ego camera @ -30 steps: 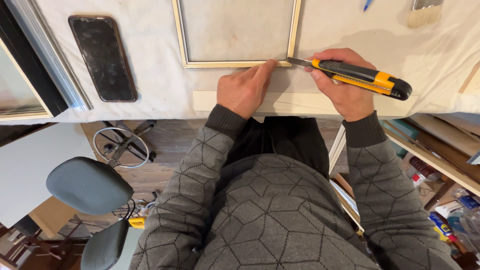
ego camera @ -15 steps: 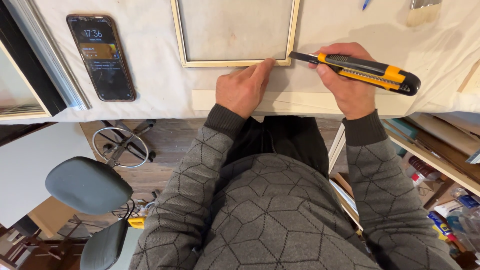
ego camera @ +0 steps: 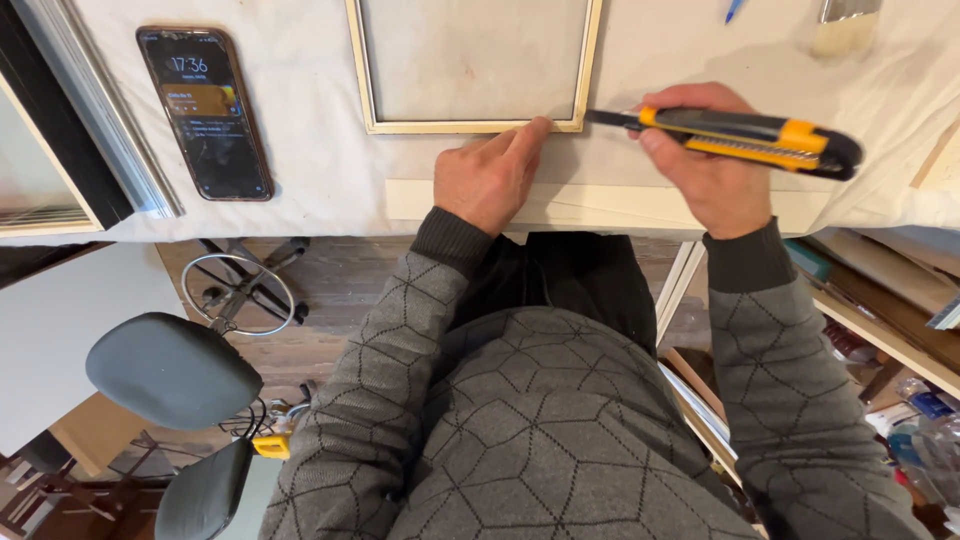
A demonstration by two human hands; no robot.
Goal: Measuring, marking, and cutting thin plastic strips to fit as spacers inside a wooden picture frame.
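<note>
Pale wood makes up the thin frame [ego camera: 476, 125] lying flat on the white cloth [ego camera: 300, 150] that covers the table, straight ahead of me. My left hand [ego camera: 490, 180] lies pressed on the cloth with the fingertips [ego camera: 538, 128] touching the frame's near rail, close to its right corner. My right hand [ego camera: 705, 165] is closed firmly around the yellow and black utility knife [ego camera: 740, 138], whose blade tip sits just beside that same corner. I judge the frame light and fairly stiff but slender, easy to shift or mark, so it is best held down on the rail and not on the panel inside. The knife's body looks ridged enough for a sure hold. A long pale strip [ego camera: 600, 205] lies along the table edge beneath both wrists, and a phone [ego camera: 205, 112] rests well off to the left.
</note>
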